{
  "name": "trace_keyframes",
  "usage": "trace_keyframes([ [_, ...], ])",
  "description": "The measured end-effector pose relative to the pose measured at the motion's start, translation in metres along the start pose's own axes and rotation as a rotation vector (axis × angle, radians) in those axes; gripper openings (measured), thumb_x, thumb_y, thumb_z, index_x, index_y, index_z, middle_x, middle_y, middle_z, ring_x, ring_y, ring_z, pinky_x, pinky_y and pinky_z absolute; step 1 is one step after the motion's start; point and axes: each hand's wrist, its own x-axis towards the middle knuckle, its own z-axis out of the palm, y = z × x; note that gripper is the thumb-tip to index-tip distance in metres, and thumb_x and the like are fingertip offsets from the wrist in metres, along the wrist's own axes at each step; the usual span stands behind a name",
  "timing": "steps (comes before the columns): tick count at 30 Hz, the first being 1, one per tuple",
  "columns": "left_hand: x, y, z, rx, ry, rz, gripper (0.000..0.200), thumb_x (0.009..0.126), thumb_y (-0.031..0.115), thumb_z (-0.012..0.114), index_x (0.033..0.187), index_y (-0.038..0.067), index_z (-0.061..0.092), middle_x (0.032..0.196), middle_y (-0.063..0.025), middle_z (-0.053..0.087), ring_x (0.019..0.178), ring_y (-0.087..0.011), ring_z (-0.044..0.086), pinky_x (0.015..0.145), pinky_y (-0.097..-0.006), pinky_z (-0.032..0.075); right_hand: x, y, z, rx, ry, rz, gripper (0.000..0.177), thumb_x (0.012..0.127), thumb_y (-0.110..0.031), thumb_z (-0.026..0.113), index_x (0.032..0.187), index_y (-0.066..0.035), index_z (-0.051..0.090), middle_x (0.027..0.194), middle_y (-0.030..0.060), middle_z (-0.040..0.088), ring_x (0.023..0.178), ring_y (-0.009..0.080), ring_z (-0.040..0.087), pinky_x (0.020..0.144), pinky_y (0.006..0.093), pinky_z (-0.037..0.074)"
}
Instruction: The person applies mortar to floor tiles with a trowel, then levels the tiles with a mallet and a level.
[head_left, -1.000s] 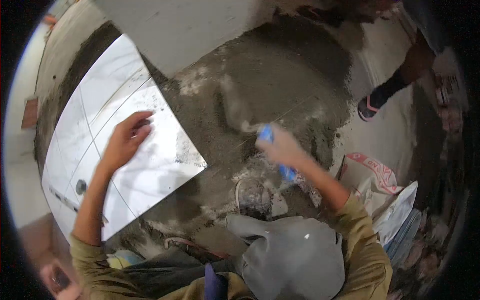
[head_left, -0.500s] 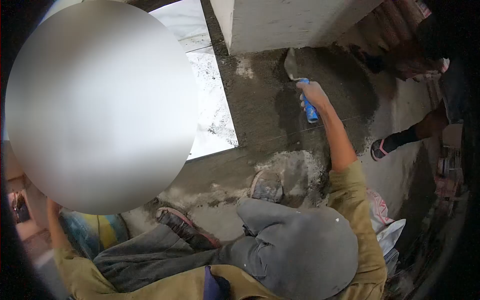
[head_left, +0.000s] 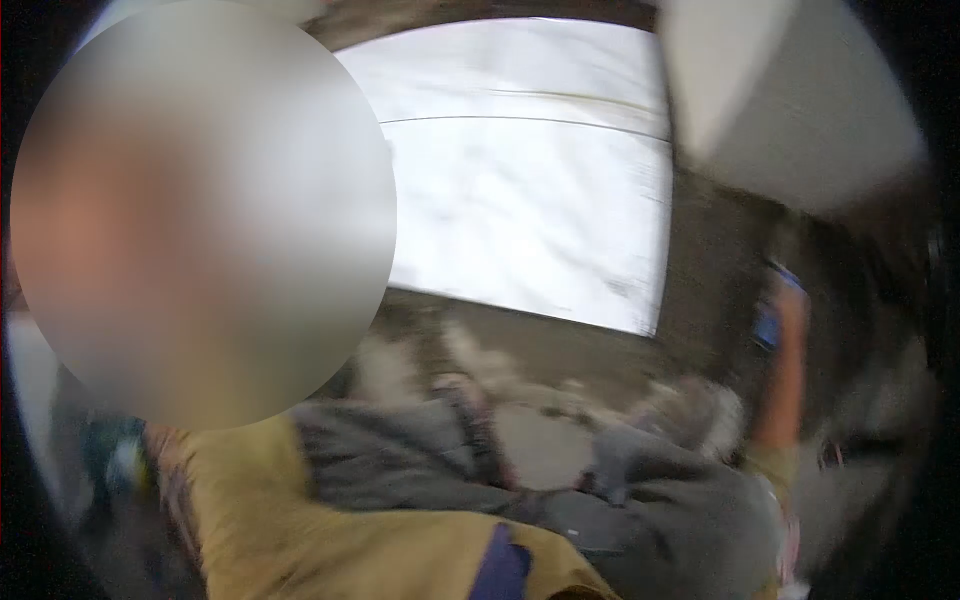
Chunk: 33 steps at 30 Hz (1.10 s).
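My right hand (head_left: 790,298), smeared by motion, is closed around the blue handle of a trowel (head_left: 767,328). It is over the dark mortar bed (head_left: 715,250), to the right of the white marble-patterned tiles (head_left: 530,210). The trowel's blade is too blurred to make out. A round blurred patch covers the left part of the view, and my left hand does not show. Only the mustard sleeve (head_left: 250,500) of my left arm is visible below that patch.
A pale wall or pillar (head_left: 800,90) rises at the upper right, beside the mortar. My grey-trousered legs (head_left: 400,455) are bent in front of the tiles. A mortar-smeared floor strip (head_left: 520,345) runs along the tiles' near edge.
The view has swung left, so the tiles fill more of the middle, and the trowel in my right hand appears farther right and lower. My left sleeve has come up toward the tiles.
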Motion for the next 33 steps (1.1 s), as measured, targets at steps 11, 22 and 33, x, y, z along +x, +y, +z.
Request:
trace_keyframes([
  [11, -0.007, -0.056, -0.010, -0.367, -0.057, -0.147, 0.065, 0.080, 0.009, 0.064, 0.143, 0.014, 0.048, 0.118, -0.0105, 0.062, 0.092, -0.0195, 0.060, 0.076, -0.0314, 0.051, -0.048, -0.006, -0.006, 0.419, -0.134, 0.088, 0.036, 0.094, -0.035, 0.057, 0.108, -0.003, 0.064, 0.079, 0.0059, 0.060, 0.065, 0.0175, 0.057, 0.057, 0.0335, 0.047],
  [22, 0.039, -0.131, -0.047, -0.034, 0.081, 0.082, 0.046, 0.094, 0.023, 0.064, 0.135, 0.003, 0.056, 0.088, -0.0017, 0.060, 0.071, -0.0086, 0.050, 0.065, -0.0257, 0.044, -0.085, -0.066, 0.029, 0.395, -0.100, 0.218, 0.032, 0.089, -0.027, 0.061, 0.100, 0.003, 0.059, 0.070, 0.0093, 0.059, 0.053, 0.0205, 0.061, 0.049, 0.0341, 0.052],
  [33, -0.010, -0.081, -0.042, -0.017, 0.164, 0.006, 0.039, 0.095, 0.021, 0.062, 0.130, 0.005, 0.059, 0.081, 0.0023, 0.054, 0.073, -0.0088, 0.049, 0.066, -0.0240, 0.042, -0.067, -0.082, 0.070, -0.199, -0.292, -0.357, 0.034, 0.085, -0.026, 0.058, 0.088, 0.008, 0.058, 0.089, 0.0257, 0.067, 0.070, 0.0340, 0.070, 0.064, 0.0441, 0.056],
])
